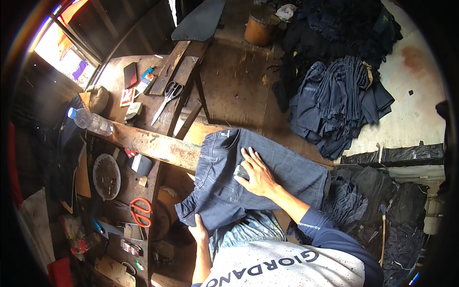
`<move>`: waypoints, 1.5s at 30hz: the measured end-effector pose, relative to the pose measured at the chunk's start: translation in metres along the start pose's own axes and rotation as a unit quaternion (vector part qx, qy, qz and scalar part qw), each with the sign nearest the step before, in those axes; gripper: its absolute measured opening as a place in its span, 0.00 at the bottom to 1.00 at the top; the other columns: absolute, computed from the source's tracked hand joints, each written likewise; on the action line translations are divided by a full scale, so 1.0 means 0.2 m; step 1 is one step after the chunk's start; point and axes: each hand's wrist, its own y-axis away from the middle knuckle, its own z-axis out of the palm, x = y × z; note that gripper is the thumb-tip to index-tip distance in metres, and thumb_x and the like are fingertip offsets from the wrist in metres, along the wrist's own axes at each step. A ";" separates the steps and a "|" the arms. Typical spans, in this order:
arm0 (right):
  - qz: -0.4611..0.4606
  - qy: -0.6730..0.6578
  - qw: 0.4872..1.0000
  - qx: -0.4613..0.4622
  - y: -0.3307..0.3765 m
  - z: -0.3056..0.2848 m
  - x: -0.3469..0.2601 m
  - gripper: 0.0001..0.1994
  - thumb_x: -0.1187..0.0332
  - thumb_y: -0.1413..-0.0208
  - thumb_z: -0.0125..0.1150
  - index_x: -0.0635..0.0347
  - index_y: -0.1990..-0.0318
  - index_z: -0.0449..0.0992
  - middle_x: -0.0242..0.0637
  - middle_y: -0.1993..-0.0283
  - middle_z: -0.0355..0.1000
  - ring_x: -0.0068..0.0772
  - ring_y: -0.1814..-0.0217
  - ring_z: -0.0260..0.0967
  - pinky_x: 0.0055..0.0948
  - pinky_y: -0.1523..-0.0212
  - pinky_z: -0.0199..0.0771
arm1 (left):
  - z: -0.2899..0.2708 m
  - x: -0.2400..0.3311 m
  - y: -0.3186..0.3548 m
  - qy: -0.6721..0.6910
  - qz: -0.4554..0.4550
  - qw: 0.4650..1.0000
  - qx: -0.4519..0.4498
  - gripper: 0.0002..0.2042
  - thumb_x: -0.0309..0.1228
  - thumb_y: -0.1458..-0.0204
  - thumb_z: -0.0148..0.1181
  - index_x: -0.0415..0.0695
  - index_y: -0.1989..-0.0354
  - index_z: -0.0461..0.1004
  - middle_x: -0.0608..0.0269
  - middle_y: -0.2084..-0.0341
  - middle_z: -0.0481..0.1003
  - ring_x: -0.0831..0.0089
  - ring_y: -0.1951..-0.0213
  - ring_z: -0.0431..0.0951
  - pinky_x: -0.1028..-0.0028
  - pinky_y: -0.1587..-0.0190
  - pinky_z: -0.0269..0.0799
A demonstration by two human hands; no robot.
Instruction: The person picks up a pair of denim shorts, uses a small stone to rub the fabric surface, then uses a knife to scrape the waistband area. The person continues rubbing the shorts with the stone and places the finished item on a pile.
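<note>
Dark blue denim shorts (282, 165) with an elastic waistband lie across a narrow wooden board (158, 147) and over my lap. On the near side, my left hand (198, 232) pinches the edge by the waistband, thumb on top; its other fingers are mostly hidden under the cloth. My right hand (259, 176) lies on the upper part of the shorts, fingers stretched forward. Between its thumb and forefinger it holds a small grey-green block (241, 172) against the denim. The block's underside is hidden.
Scissors (167, 100), a phone (129, 75) and a plastic bottle (91, 121) lie at the left. Nearer are orange-handled scissors (141, 213) and a round dish (106, 177). Folded denim garments (337, 98) are piled far right; dark cloth (373, 205) lies at my right.
</note>
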 end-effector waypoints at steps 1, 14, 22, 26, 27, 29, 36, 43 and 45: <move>0.002 -0.001 1.000 0.004 -0.01 0.00 -0.01 0.26 0.54 0.44 0.65 0.70 0.49 0.72 0.59 0.26 0.51 0.65 0.22 0.44 0.55 0.24 0.47 | -0.02 0.02 0.01 -0.059 -0.007 0.998 0.001 0.25 0.38 0.44 0.67 0.33 0.45 0.72 0.56 0.50 0.76 0.68 0.49 0.75 0.66 0.43 0.69; -0.010 -0.004 1.000 -0.029 -0.01 -0.11 -0.01 0.26 0.51 0.43 0.64 0.69 0.51 0.73 0.57 0.26 0.54 0.59 0.22 0.44 0.60 0.26 0.45 | -0.02 0.03 -0.06 -0.119 0.019 0.990 -0.075 0.34 0.33 0.58 0.79 0.31 0.43 0.71 0.50 0.48 0.76 0.61 0.48 0.76 0.65 0.42 0.69; 0.094 -0.135 0.985 0.053 0.00 -0.14 0.09 0.30 0.52 0.41 0.63 0.64 0.38 0.67 0.53 0.33 0.63 0.56 0.28 0.57 0.50 0.30 0.58 | -0.07 0.02 -0.11 -0.168 0.023 0.981 -0.098 0.34 0.37 0.56 0.77 0.30 0.43 0.71 0.51 0.47 0.76 0.62 0.49 0.76 0.66 0.41 0.67; 0.232 -0.149 0.914 0.298 0.22 -0.28 0.33 0.23 0.53 0.41 0.64 0.57 0.45 0.71 0.47 0.57 0.78 0.49 0.56 0.79 0.43 0.55 0.79 | -0.05 0.30 -0.11 -0.365 0.206 0.907 0.044 0.48 0.43 0.57 0.77 0.32 0.33 0.57 0.40 0.39 0.61 0.46 0.37 0.62 0.54 0.34 0.59; 0.287 -0.126 0.887 0.340 0.29 -0.32 0.41 0.22 0.51 0.39 0.62 0.56 0.47 0.71 0.48 0.59 0.79 0.52 0.58 0.79 0.45 0.58 0.79 | -0.01 0.41 -0.09 -0.398 0.232 0.879 0.124 0.49 0.44 0.57 0.76 0.33 0.30 0.53 0.40 0.38 0.57 0.43 0.35 0.58 0.52 0.32 0.56; 0.440 0.005 0.833 0.336 0.42 -0.38 0.59 0.23 0.47 0.38 0.59 0.55 0.47 0.68 0.55 0.62 0.78 0.61 0.60 0.78 0.53 0.61 0.76 | 0.18 0.59 -0.04 -0.361 0.446 0.813 0.103 0.36 0.37 0.50 0.69 0.34 0.35 0.62 0.41 0.44 0.65 0.45 0.39 0.63 0.53 0.36 0.61; 0.464 0.085 0.841 0.265 0.59 -0.31 0.94 0.25 0.40 0.37 0.51 0.49 0.45 0.64 0.60 0.64 0.77 0.70 0.60 0.75 0.59 0.60 0.73 | 0.94 0.68 0.08 -0.573 0.497 0.618 -0.204 0.33 0.53 0.45 0.57 0.57 0.31 0.64 0.53 0.28 0.54 0.44 0.27 0.46 0.38 0.29 0.31; 0.477 0.076 0.841 0.244 0.57 -0.30 0.96 0.27 0.39 0.37 0.50 0.50 0.42 0.65 0.61 0.61 0.77 0.69 0.58 0.74 0.58 0.58 0.72 | 0.88 0.60 0.05 -0.569 0.503 0.613 -0.216 0.34 0.58 0.43 0.52 0.60 0.28 0.60 0.56 0.25 0.49 0.46 0.25 0.41 0.41 0.28 0.30; 0.490 0.055 0.839 0.231 0.57 -0.31 0.97 0.26 0.39 0.36 0.48 0.50 0.45 0.65 0.61 0.59 0.76 0.68 0.56 0.74 0.59 0.57 0.71 | 0.88 0.60 0.06 -0.579 0.483 0.620 -0.216 0.35 0.58 0.43 0.51 0.60 0.28 0.60 0.58 0.25 0.48 0.49 0.24 0.40 0.42 0.28 0.29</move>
